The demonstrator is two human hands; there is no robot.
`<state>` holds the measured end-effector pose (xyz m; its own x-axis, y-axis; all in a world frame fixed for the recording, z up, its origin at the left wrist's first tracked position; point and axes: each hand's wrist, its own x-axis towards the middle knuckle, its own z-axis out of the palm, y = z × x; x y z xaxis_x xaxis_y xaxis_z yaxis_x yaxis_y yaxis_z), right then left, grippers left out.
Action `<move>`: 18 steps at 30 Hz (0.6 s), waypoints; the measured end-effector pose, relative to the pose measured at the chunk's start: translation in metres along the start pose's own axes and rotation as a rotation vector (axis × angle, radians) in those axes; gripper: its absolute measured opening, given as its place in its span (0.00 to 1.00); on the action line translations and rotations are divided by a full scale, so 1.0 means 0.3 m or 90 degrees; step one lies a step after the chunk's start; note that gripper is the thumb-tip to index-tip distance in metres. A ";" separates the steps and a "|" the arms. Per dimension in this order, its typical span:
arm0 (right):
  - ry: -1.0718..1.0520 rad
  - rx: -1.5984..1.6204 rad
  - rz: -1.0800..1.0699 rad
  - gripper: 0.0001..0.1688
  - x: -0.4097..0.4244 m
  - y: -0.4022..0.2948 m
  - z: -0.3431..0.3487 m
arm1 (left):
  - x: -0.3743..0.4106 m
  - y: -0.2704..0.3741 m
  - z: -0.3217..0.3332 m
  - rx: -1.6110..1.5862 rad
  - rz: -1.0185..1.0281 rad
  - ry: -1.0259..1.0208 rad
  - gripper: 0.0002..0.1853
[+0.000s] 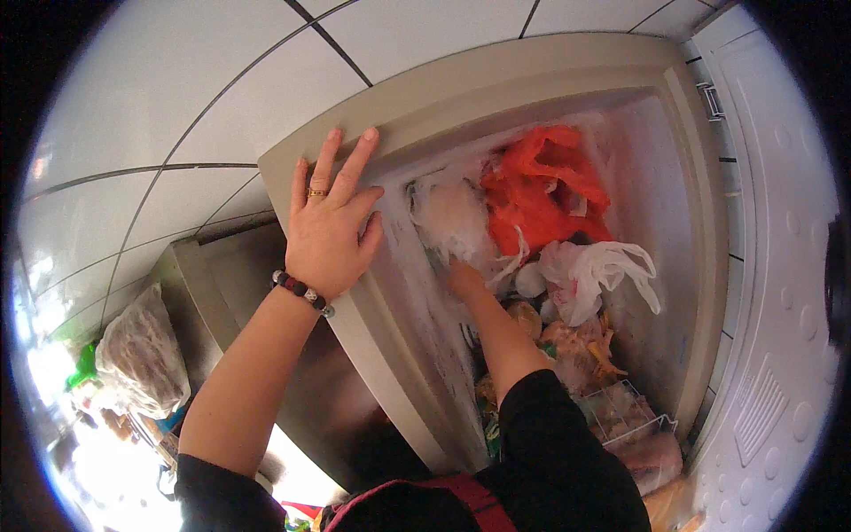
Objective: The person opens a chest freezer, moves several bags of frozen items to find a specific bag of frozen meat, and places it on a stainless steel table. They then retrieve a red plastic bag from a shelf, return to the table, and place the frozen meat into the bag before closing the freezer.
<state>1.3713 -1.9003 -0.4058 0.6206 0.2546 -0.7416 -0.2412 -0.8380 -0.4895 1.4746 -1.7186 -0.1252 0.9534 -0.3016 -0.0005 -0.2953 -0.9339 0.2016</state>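
Observation:
My left hand [332, 229] lies with spread fingers on the corner of a beige chest freezer's rim [532, 63], wearing a ring and a beaded bracelet. My right hand [467, 280] reaches down inside the freezer, at a frosty, whitish plastic bag [449, 216] by the frosted side wall. Its fingertips are hidden, so its grip does not show. Beyond it lies a crumpled red plastic bag [542, 193]. A knotted white plastic bag [602, 272] sits to the right, and a round white item [530, 279] is close beside my hand.
Nearer me in the freezer are more bagged foods [578, 346] and a white wire basket [625, 412]. A dark, shiny appliance surface [319, 372] adjoins on the left. White wall tiles [425, 40] run behind. A white panel [764, 299] stands at right. A plastic bag [146, 352] is far left.

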 end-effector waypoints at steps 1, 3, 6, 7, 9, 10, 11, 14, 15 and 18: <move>-0.015 -0.008 0.012 0.29 -0.012 0.025 0.004 | 0.000 0.001 0.000 -0.002 0.000 0.001 0.07; -0.016 -0.068 -0.023 0.24 -0.038 0.083 -0.018 | 0.002 0.002 0.000 0.001 0.005 0.001 0.08; 0.023 0.096 -0.009 0.16 -0.124 0.188 -0.135 | -0.011 -0.004 0.004 -0.004 -0.001 0.001 0.08; 0.038 0.366 0.106 0.14 -0.168 0.236 -0.180 | -0.015 -0.007 0.000 -0.007 -0.003 0.001 0.08; 0.182 -0.080 -0.075 0.14 -0.202 0.541 -0.210 | -0.002 0.000 -0.007 -0.008 0.012 0.006 0.07; 0.204 -0.308 -0.158 0.14 -0.231 0.617 -0.239 | -0.002 0.000 -0.005 -0.007 0.014 0.006 0.07; 0.250 -0.058 -0.018 0.14 -0.256 0.605 -0.249 | -0.007 -0.004 -0.005 -0.008 0.011 0.001 0.08; 0.305 0.431 0.258 0.15 -0.316 0.582 -0.282 | -0.018 -0.013 0.001 -0.012 0.006 -0.006 0.09; 0.296 0.422 0.248 0.15 -0.313 0.585 -0.275 | -0.014 -0.013 0.001 -0.012 0.012 -0.001 0.09; 0.265 0.180 0.191 0.26 -0.339 0.520 -0.273 | -0.011 -0.014 0.003 -0.012 0.013 0.004 0.08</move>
<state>1.3315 -2.0965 -0.3693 0.7221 -0.2328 -0.6515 -0.6055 -0.6681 -0.4324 1.4728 -1.7137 -0.1268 0.9477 -0.3189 0.0098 -0.3132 -0.9240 0.2194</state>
